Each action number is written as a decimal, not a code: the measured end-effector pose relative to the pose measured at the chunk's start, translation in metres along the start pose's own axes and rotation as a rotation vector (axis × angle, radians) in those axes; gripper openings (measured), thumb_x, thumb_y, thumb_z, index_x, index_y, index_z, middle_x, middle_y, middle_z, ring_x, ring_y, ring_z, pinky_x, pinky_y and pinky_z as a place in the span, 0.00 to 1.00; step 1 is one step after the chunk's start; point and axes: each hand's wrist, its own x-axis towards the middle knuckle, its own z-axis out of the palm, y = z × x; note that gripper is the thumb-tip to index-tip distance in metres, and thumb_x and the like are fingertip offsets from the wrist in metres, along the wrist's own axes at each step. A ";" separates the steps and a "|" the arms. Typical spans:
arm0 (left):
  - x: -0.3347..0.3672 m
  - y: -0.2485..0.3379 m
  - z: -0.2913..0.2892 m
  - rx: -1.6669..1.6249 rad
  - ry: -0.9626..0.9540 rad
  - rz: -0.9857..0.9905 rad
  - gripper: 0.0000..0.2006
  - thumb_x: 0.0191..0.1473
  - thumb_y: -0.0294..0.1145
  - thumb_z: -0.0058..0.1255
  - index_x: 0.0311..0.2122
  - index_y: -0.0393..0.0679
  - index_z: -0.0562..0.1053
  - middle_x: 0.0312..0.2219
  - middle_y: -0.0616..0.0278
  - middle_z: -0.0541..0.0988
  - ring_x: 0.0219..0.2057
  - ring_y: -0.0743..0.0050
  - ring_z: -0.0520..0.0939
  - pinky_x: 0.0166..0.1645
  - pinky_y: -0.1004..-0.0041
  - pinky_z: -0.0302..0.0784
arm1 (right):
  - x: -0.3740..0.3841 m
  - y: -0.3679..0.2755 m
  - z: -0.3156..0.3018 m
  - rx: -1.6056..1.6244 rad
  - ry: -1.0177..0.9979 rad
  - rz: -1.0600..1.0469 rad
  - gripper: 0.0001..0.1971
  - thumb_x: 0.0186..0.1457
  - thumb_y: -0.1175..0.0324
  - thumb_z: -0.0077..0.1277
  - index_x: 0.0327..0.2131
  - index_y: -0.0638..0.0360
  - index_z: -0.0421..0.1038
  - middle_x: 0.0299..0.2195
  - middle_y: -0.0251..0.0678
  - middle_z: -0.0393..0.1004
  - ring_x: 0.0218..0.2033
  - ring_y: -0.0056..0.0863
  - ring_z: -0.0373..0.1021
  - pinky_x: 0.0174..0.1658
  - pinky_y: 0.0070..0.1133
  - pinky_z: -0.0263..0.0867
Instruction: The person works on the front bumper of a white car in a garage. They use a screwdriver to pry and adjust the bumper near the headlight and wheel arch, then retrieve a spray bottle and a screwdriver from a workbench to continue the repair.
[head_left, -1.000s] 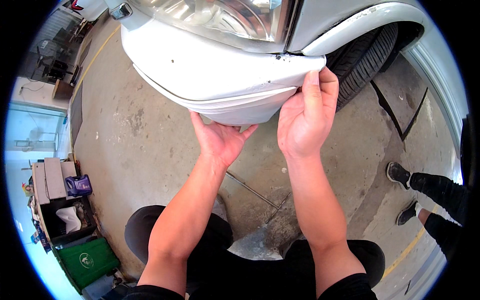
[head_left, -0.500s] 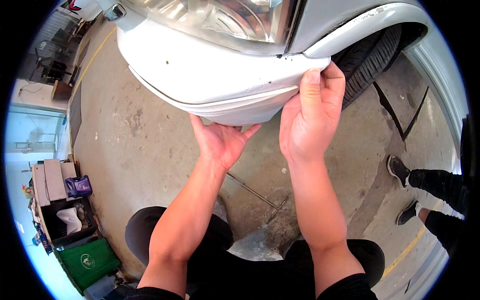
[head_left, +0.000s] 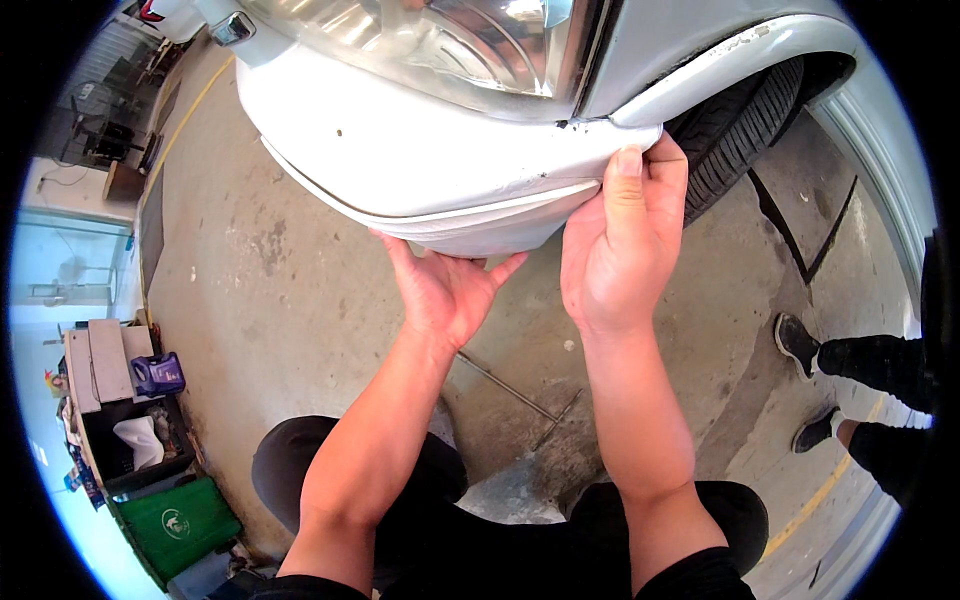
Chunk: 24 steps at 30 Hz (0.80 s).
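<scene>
The white front bumper (head_left: pixel 400 170) of a car curves across the upper middle, with chipped paint by its upper right corner. My right hand (head_left: pixel 625 225) grips that corner beside the wheel arch, thumb on the outer face and fingers curled behind the edge. Beneath the bumper, my left hand (head_left: pixel 445 290) holds its lower edge, palm up; the thumb and outer finger are spread, and the middle fingertips are hidden. Above the bumper are a clear headlight (head_left: pixel 480 50) and the white fender (head_left: pixel 665 60).
A black tyre (head_left: pixel 740 130) sits right of my right hand. A thin metal rod (head_left: pixel 505 385) lies on the concrete floor between my forearms. Another person's shoes (head_left: pixel 795 345) stand at right. At left are a green bin (head_left: pixel 180 525) and a purple jug (head_left: pixel 158 375).
The bumper, headlight and fender sit slightly lower in the picture. Both hands keep their hold, shifting only a little with the bumper.
</scene>
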 end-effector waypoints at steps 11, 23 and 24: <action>0.000 0.001 0.010 -0.020 0.069 -0.005 0.54 0.53 0.82 0.30 0.73 0.48 0.44 0.71 0.52 0.48 0.71 0.46 0.52 0.69 0.36 0.52 | 0.002 0.012 -0.010 -0.254 -0.030 -0.128 0.18 0.70 0.68 0.43 0.57 0.65 0.54 0.55 0.42 0.63 0.57 0.27 0.61 0.65 0.31 0.54; -0.001 -0.001 0.012 0.008 0.108 -0.004 0.54 0.53 0.81 0.31 0.73 0.49 0.43 0.72 0.55 0.44 0.72 0.50 0.49 0.69 0.36 0.49 | 0.018 0.000 -0.027 -0.001 -0.147 0.062 0.17 0.67 0.67 0.50 0.54 0.63 0.59 0.52 0.40 0.68 0.54 0.26 0.65 0.61 0.30 0.60; -0.001 -0.001 0.011 0.009 0.120 -0.008 0.54 0.52 0.81 0.31 0.73 0.49 0.43 0.72 0.55 0.43 0.72 0.50 0.48 0.69 0.35 0.49 | 0.019 -0.004 -0.024 0.004 -0.126 0.085 0.17 0.66 0.67 0.52 0.52 0.64 0.59 0.50 0.40 0.70 0.51 0.24 0.66 0.58 0.27 0.62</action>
